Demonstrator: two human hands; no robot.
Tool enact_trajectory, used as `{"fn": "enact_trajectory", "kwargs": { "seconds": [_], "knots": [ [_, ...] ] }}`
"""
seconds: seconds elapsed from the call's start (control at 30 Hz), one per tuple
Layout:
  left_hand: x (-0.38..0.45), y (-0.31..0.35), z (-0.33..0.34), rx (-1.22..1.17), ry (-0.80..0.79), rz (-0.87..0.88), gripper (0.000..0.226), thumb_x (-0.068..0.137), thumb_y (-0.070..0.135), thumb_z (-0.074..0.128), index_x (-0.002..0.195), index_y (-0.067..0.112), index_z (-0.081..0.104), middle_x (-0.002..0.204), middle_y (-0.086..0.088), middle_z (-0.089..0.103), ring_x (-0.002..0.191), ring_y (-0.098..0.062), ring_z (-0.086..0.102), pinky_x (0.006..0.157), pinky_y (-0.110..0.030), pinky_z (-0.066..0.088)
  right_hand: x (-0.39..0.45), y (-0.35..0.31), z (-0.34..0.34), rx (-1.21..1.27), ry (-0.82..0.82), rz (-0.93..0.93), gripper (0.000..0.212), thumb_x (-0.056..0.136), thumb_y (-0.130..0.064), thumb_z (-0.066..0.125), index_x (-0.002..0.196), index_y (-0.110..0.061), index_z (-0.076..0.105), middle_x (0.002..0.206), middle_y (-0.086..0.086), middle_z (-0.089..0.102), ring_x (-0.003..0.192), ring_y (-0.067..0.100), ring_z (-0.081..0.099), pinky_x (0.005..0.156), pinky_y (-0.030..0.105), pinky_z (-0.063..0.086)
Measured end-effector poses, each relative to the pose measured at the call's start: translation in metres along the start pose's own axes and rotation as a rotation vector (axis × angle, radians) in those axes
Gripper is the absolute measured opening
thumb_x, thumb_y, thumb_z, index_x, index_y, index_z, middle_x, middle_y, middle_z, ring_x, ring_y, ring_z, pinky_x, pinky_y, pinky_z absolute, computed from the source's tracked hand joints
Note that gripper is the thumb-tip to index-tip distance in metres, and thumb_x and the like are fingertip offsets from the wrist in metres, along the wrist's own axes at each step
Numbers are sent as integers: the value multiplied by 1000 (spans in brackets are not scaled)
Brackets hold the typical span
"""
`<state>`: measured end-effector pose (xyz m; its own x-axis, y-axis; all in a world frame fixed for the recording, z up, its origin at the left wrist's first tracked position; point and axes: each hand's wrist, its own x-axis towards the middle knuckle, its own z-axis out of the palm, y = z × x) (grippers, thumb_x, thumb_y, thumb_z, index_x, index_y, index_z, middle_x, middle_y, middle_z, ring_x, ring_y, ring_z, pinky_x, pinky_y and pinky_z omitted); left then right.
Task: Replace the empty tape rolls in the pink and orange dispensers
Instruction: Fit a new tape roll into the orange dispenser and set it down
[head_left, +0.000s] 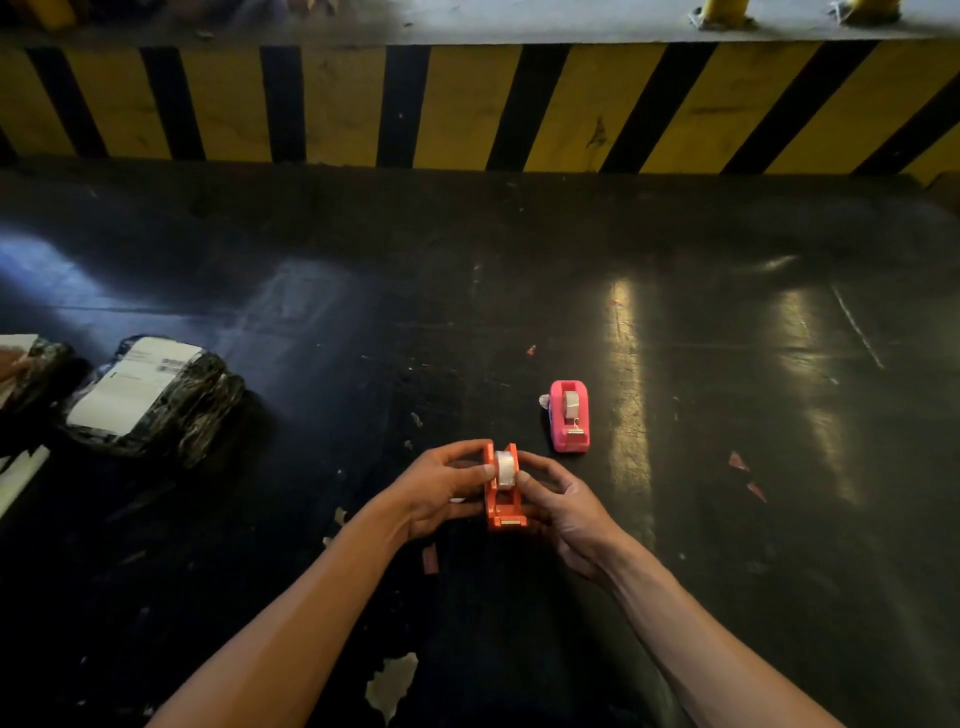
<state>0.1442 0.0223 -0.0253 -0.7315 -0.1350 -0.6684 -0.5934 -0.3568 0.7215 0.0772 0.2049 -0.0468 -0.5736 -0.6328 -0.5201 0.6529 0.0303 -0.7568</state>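
Gripping the orange dispenser (503, 493) from both sides, the left hand (441, 491) and right hand (563, 512) pinch its clear tape roll (505, 469); its long axis runs toward the person, cutter nearest. Beyond-right on the black floor (727, 312), the pink dispenser (569, 415) lies likewise.

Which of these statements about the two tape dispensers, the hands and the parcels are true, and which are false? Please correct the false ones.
1. Both hands hold the orange dispenser. True: left hand, right hand.
2. The pink dispenser holds no roll. False: a roll sits in it.
3. The pink dispenser stands to the right of the orange one, farther away. True.
4. The wrapped parcels lie at the right. False: they lie at the left.
5. A hand touches the pink dispenser. False: it stands alone.
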Motion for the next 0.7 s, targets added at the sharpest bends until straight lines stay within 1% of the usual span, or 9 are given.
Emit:
{"fn": "enact_trajectory", "kwargs": {
  "seconds": [0.1, 0.17, 0.27, 0.33, 0.43, 0.5, 0.6, 0.63, 0.7],
  "knots": [
    [-1, -3, 0, -82, 20, 16, 44, 90, 6, 66, 131, 19, 59, 128, -14, 62, 116, -31, 64, 96, -50, 56, 1, 0, 0, -105, -9, -24, 32, 91, -33, 67, 122, -26, 66, 113, 9, 75, 104, 26, 72, 89, 44, 58],
    [0, -5, 2, -184, 72, 38, 42, 90, 5, 66, 130, 17, 58, 126, -16, 63, 113, -32, 66, 88, -47, 59, 0, -1, 3, -299, -34, -70, 43, 87, -41, 70, 128, -28, 62, 119, 2, 72, 107, 18, 70, 92, 37, 57],
    [2, -10, 8, -275, 164, 64, 42, 89, 5, 67, 128, 16, 57, 126, -17, 63, 110, -32, 68, 85, -45, 61, 2, 2, 7, -687, -17, -183, 69, 83, -37, 77, 143, -25, 46, 131, -5, 63, 116, 10, 61, 97, 26, 50],
    [1, -13, 11, -271, 192, 95, 41, 88, 6, 68, 127, 16, 57, 126, -16, 64, 109, -31, 69, 84, -42, 61, 1, 3, 9, -828, 65, -259, 68, 85, -32, 75, 145, -23, 44, 129, -5, 62, 116, 9, 59, 93, 20, 45],
    [-2, -17, 10, -194, 192, 149, 44, 87, 9, 70, 128, 16, 55, 129, -15, 63, 112, -28, 67, 91, -43, 59, 1, 3, 6, -939, 76, -325, 65, 88, -32, 73, 146, -23, 44, 126, -3, 65, 113, 11, 62, 95, 23, 48],
    [-4, -23, 5, 38, 207, 223, 52, 87, 14, 72, 134, 21, 51, 134, -8, 59, 118, -24, 63, 99, -44, 54, 1, 4, -1, -1002, 38, -327, 64, 88, -33, 72, 145, -26, 44, 126, -3, 65, 110, 10, 63, 97, 29, 51],
    [-7, -35, -7, 611, 242, 490, 65, 84, 24, 77, 141, 30, 47, 140, 8, 51, 127, -10, 51, 108, -36, 44, 0, 8, -13, -1046, -47, -261, 59, 88, -32, 70, 140, -34, 44, 126, -6, 61, 111, 7, 59, 101, 34, 50],
    [-8, -38, -10, 752, 207, 553, 66, 83, 25, 78, 142, 31, 48, 142, 10, 50, 130, -7, 47, 110, -34, 41, -1, 10, -16, -1055, -83, -239, 56, 88, -31, 70, 137, -36, 44, 125, -8, 60, 111, 5, 58, 101, 31, 48],
    [-10, -48, -16, 987, 137, 601, 63, 83, 29, 77, 140, 33, 51, 140, 15, 52, 131, -1, 43, 113, -32, 36, -3, 15, -21, -1103, -150, -210, 51, 89, -27, 70, 132, -38, 45, 124, -10, 58, 110, 2, 56, 98, 22, 44]
  ]
}}
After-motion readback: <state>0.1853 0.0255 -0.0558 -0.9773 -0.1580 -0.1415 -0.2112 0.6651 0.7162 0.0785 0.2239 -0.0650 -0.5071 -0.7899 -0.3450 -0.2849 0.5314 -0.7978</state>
